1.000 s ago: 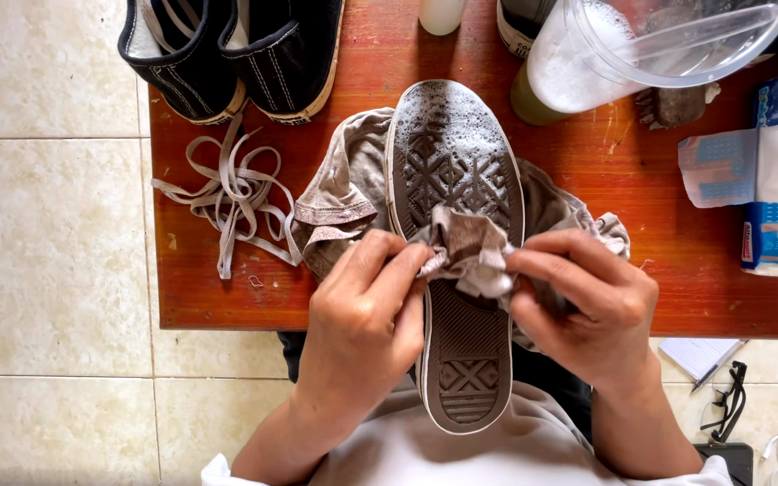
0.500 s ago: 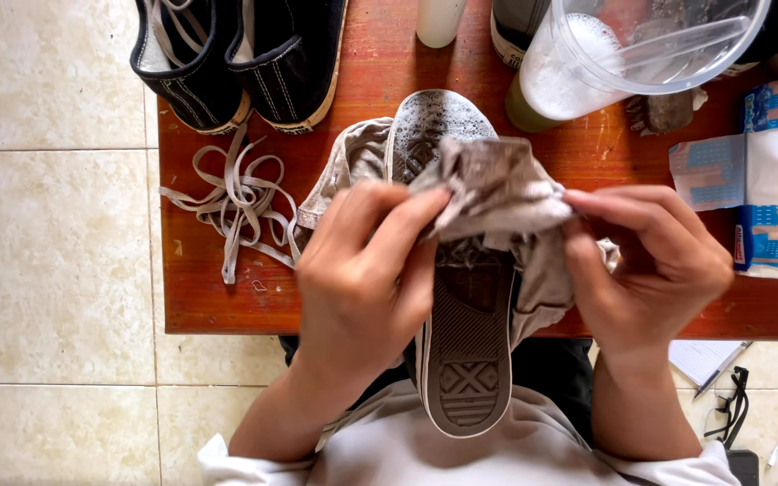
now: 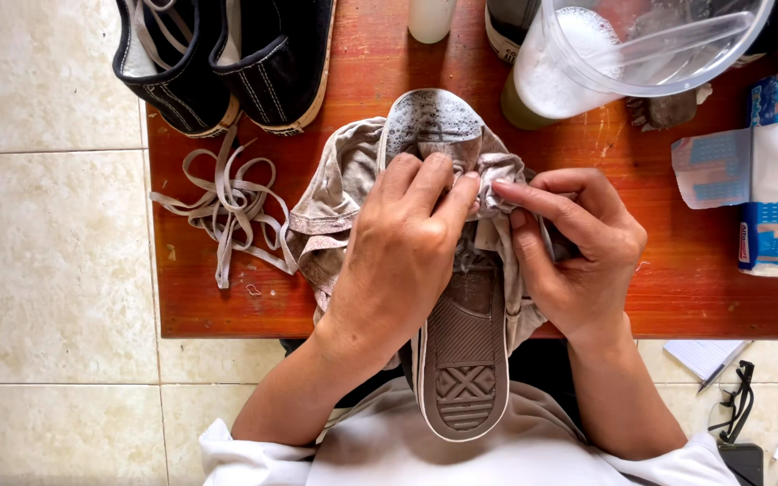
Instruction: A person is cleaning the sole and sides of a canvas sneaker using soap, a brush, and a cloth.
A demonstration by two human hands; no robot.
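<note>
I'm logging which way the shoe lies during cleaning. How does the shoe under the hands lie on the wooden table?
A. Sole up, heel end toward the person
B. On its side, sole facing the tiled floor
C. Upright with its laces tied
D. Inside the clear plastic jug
A: the shoe shows its patterned sole facing up, heel end hanging over the table edge toward the person, while both hands press a grey cloth on it.

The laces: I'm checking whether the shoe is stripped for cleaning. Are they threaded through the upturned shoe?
No, the laces lie loose on the table, left of the shoe.
</note>
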